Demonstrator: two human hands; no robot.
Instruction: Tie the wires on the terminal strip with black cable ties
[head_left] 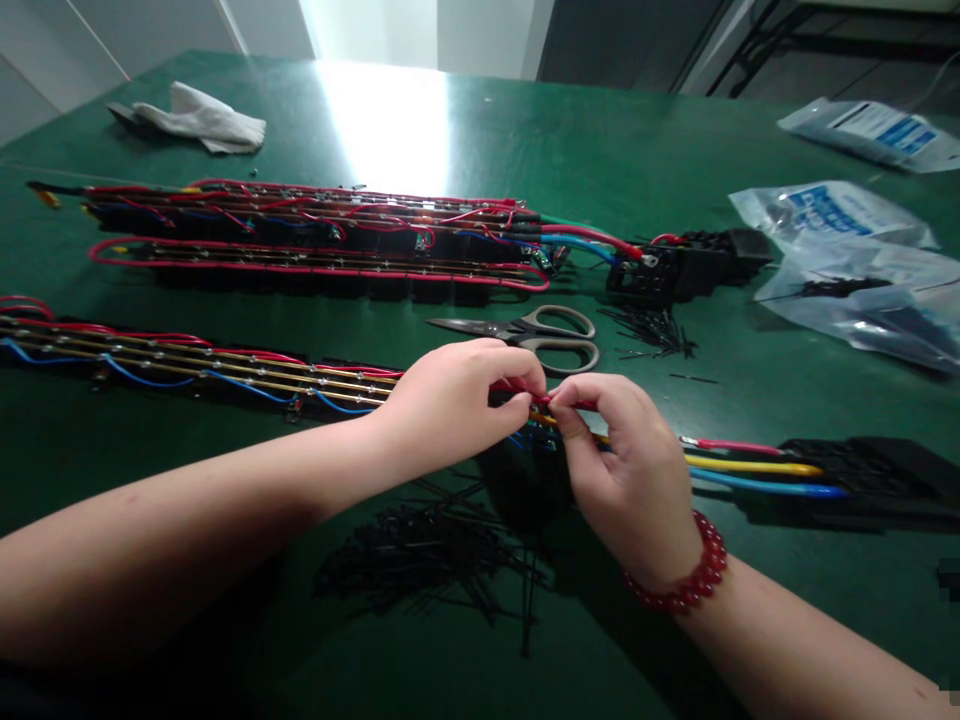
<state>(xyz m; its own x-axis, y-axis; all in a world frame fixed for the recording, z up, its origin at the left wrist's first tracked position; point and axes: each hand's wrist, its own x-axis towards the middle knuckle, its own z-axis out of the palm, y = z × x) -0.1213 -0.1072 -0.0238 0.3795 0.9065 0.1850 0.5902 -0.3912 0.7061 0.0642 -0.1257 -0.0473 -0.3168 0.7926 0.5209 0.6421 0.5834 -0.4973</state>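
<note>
My left hand (pixel 465 395) pinches a red wire at the right end of a long wired strip assembly (pixel 247 375), which has brass-coloured rods with red and blue wires along it. Close beside it, my right hand (pixel 626 450) has thumb and forefinger closed on the same red wire (pixel 550 398); the fingertips nearly meet. Beneath the hands, thicker yellow (pixel 750 465) and blue cables (pixel 765 483) run right to a black connector block (pixel 877 475). Just behind my hands lie scissors (pixel 555 335) with grey-and-black handles. My fingers hide part of the wire.
A pile of black cable ties (pixel 442 550) lies in front of the strip, with a smaller bunch (pixel 656 330) near the scissors. Two more wired strips (pixel 322 235) lie behind. Plastic bags (pixel 862 270) are at right, a white glove (pixel 206 120) at back left, on the green table (pixel 600 150).
</note>
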